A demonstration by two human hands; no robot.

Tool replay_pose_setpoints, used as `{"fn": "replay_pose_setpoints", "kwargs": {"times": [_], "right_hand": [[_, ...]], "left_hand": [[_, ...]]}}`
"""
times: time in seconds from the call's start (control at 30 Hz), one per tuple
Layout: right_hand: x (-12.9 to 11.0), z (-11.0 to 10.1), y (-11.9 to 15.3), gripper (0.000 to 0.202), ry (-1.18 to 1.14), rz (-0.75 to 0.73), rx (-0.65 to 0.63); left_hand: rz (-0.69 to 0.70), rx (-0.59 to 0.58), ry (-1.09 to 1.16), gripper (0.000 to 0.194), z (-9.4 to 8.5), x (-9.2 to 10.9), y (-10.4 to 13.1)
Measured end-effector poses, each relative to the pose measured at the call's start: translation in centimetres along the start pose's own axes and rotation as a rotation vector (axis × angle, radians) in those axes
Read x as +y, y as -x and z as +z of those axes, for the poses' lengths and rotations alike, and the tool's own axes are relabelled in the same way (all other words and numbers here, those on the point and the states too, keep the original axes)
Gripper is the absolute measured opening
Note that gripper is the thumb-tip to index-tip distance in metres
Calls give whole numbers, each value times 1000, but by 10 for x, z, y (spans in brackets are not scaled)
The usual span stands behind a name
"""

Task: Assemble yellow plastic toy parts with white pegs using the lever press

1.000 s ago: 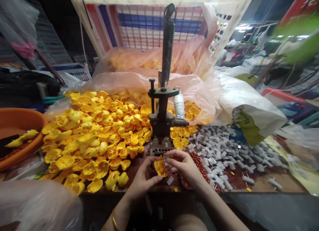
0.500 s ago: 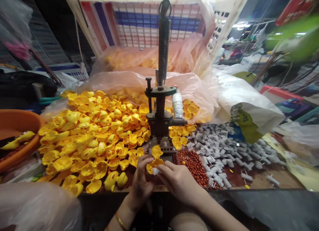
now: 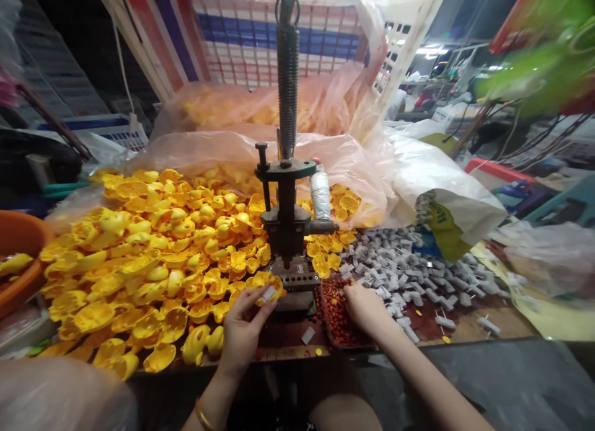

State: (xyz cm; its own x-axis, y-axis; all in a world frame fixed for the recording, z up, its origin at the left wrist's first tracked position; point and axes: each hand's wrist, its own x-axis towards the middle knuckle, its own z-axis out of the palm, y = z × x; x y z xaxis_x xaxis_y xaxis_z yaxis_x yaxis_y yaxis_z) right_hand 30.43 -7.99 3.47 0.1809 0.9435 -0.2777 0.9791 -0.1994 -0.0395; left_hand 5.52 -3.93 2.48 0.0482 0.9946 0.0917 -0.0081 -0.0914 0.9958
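My left hand [image 3: 242,332] is closed on a yellow plastic duck half-shell [image 3: 277,287], its hollow side facing me. A small grey-white block [image 3: 268,294] sits in that shell by my thumb. To the right, my right hand [image 3: 366,307] dips its curled fingers into a shallow tray [image 3: 331,340] of small red-brown beads [image 3: 335,310]. Its fingertips are hidden among the beads, so what they pinch cannot be seen. A hand press [image 3: 286,220] with a spring column stands behind and between both hands. One loose grey block [image 3: 307,336] lies on the bench in front of it.
A large heap of yellow duck half-shells [image 3: 139,251] covers the left. Grey blocks with metal pins [image 3: 395,270] are piled on the right. An orange basin [image 3: 28,232] stands at far left. Pink plastic bags [image 3: 260,149] and a white basket [image 3: 411,53] are behind the press.
My right hand has left the duck half-shell and moved right into the bead tray. My left hand has shifted left with the shell. The view has turned slightly right.
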Motion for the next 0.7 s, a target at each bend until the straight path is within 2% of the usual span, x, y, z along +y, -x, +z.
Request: {"fn": "replay_pose_setpoints", "kwargs": {"times": [0.1,0.2,0.3,0.4,0.53,0.7], "right_hand": [[2,-6,2,25,-41,10,46],[-6,-18,6,20,-202,-5,109],[-32,-24,9,16,-671,-192,191],[-67,-17,12,10,-1095,-331,311],[-93,-2,11,10,-1276,-343,401],[-94,3,10,11,-1298,-349,461]], "left_hand": [[-245,51,250,40,4,6,0],[-385,93,400,45,9,10,1],[-416,98,492,42,18,11,3],[-409,73,546,37,24,12,6],[-399,40,571,35,25,12,7],[-410,45,585,35,22,11,4]]}}
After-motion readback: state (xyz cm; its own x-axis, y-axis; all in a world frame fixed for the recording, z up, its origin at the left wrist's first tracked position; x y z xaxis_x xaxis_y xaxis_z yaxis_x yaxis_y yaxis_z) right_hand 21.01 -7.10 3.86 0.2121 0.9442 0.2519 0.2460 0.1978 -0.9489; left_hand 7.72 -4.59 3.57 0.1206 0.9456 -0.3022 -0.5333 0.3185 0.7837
